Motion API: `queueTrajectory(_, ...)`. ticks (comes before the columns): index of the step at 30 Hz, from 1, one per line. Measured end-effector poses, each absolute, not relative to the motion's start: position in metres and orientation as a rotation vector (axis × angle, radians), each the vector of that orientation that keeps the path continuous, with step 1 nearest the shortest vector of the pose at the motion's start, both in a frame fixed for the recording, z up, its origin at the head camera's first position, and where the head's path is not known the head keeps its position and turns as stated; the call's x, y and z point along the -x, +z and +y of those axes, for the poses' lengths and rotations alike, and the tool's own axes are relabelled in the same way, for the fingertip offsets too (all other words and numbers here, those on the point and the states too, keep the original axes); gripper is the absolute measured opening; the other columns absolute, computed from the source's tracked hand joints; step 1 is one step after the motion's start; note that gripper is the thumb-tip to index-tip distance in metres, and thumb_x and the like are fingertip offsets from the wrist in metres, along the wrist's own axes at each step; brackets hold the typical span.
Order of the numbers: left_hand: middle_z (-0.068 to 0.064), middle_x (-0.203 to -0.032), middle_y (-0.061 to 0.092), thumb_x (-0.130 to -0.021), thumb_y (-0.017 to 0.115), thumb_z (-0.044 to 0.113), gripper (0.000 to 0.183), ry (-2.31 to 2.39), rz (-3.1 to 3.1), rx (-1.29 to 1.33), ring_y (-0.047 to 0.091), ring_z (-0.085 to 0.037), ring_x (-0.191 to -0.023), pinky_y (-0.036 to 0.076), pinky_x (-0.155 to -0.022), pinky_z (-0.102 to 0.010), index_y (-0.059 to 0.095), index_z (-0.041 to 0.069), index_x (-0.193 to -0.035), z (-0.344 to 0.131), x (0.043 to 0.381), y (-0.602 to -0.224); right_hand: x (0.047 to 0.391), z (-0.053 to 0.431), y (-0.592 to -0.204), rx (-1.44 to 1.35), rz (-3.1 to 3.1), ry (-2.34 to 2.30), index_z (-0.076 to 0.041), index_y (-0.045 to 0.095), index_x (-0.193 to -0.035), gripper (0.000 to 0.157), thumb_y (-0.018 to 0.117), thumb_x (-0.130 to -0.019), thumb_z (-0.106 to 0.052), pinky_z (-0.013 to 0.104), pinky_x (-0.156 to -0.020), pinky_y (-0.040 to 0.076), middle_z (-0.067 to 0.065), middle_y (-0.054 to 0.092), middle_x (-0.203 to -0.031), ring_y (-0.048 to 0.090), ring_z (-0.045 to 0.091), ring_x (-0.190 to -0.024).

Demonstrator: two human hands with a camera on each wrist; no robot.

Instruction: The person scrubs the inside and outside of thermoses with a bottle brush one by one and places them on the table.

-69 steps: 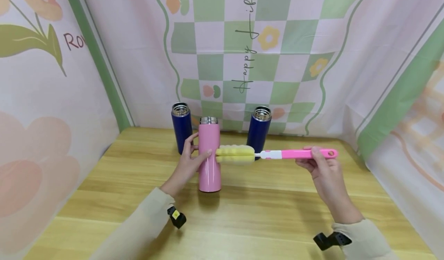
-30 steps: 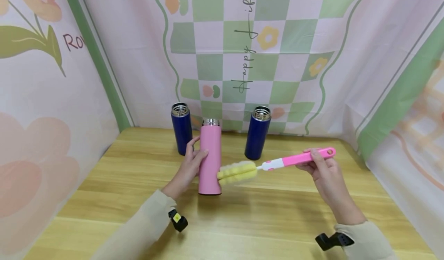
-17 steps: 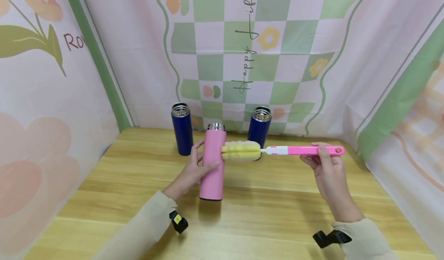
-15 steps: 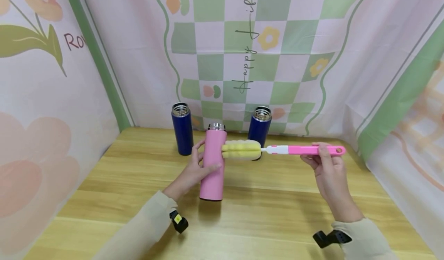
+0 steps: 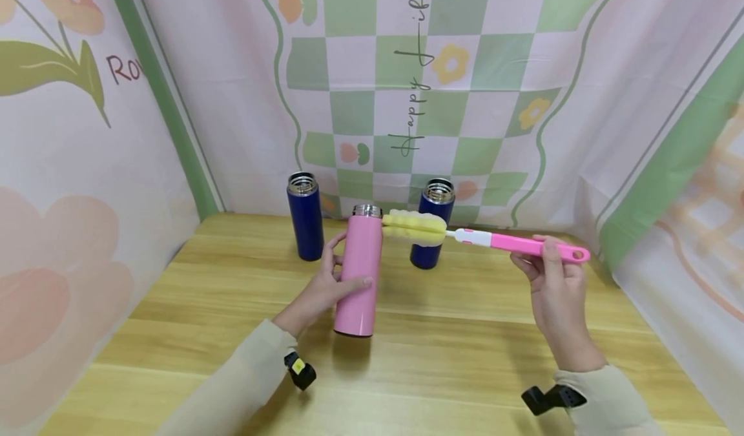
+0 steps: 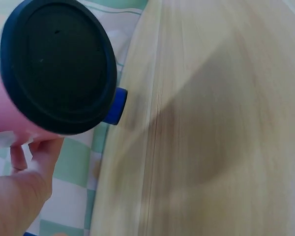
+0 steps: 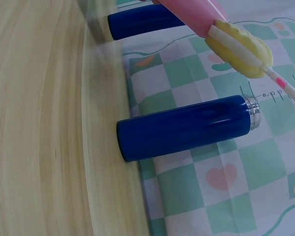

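From my end of the feed, the printed cloth point(image 5: 500, 10) takes up most of the head view, hanging behind and on both sides, green and white checks at its middle with "Happy Life" lettered down them. Below it I have the wood-grain table point(image 5: 453, 358), then the pale left sleeve point(image 5: 244, 365) and right sleeve point(image 5: 616, 397) reaching in from the near edge. The pink bottle point(image 5: 361, 255) is held up over the table near the middle, leaning a little to the right, and my left wrist view looks straight at its dark base point(image 6: 59, 64). The brush point(image 5: 476, 238) runs sideways to the right of it, its yellow sponge end at the bottle's side just under the steel neck. Two dark blue bottles stand uncapped and upright at the back: one point(image 5: 306, 226) behind and left of the pink one, the other point(image 5: 426, 258) behind the sponge and partly hidden by it. I see the left hand point(image 5: 325, 287) clamped round the pink bottle, thumb across the front, fingers round the far side. The right hand point(image 5: 555, 294) has its thumb and fingers clamped on the brush's pink handle. Smallest, I can make out a black camera point(image 5: 299, 371) on the left wrist and another point(image 5: 552, 399) on the right.
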State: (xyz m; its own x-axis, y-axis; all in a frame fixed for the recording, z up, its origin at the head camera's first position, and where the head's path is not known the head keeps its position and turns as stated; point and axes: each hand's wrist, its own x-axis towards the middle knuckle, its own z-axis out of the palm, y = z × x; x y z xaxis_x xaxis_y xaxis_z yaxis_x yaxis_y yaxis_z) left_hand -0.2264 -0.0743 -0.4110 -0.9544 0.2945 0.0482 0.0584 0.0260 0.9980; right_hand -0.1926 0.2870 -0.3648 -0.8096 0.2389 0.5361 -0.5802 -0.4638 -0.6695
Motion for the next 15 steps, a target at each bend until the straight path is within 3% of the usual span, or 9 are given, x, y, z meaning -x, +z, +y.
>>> queueTrajectory(15, -0.02, -0.131, 0.046, -0.088, 0.078, 0.023, 0.089, 2.097, 2.053, -0.382, 0.068, -0.033, -0.098, 0.056, -0.079, -0.049, 0.023, 0.047, -0.154, -0.0797, 0.2276, -0.4114, 0.1921, 0.2872, -0.3652, -0.52, -1.236, 2.308, 0.017, 0.055, -0.115, 0.025, 0.048, -0.105, -0.005, 0.034, -0.084, 0.053, 0.022, 0.062, -0.106, 0.069, 0.026, -0.092)
